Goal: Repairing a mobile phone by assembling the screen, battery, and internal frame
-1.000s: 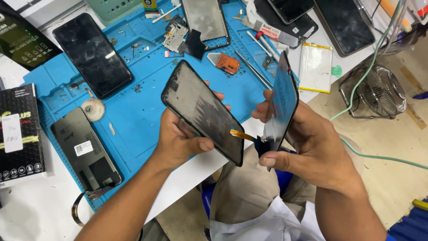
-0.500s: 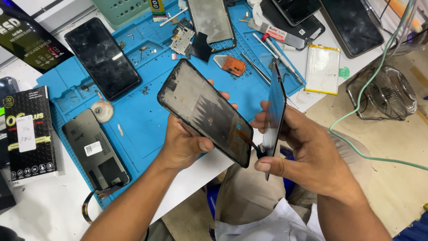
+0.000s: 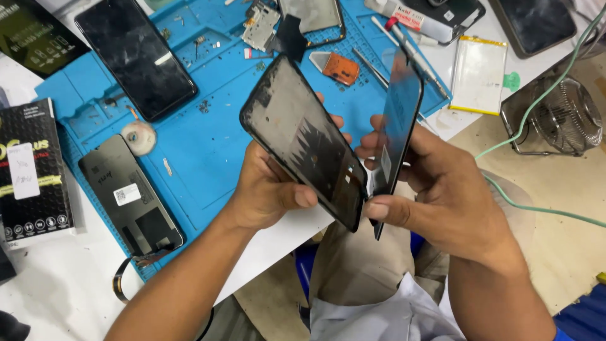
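My left hand (image 3: 268, 189) grips a black phone frame (image 3: 303, 139) by its lower edge, tilted with its inner side facing up. My right hand (image 3: 442, 189) holds a thin dark display panel (image 3: 398, 120) nearly edge-on, standing upright right beside the frame's right side. Their lower ends meet near my thumbs. Both are held above the near edge of a blue work mat (image 3: 208, 132).
On the mat lie a black phone (image 3: 136, 57), a display panel with a flex cable (image 3: 129, 196), a tape roll (image 3: 139, 136), an orange pick (image 3: 341, 66), metal tools (image 3: 372, 66) and small parts. A black box (image 3: 31, 170) sits left; a battery (image 3: 478, 74) and a small fan (image 3: 558, 117) right.
Both hands have brought the frame and the panel closer to the camera. The panel has turned more edge-on and stands closer against the frame's right side.
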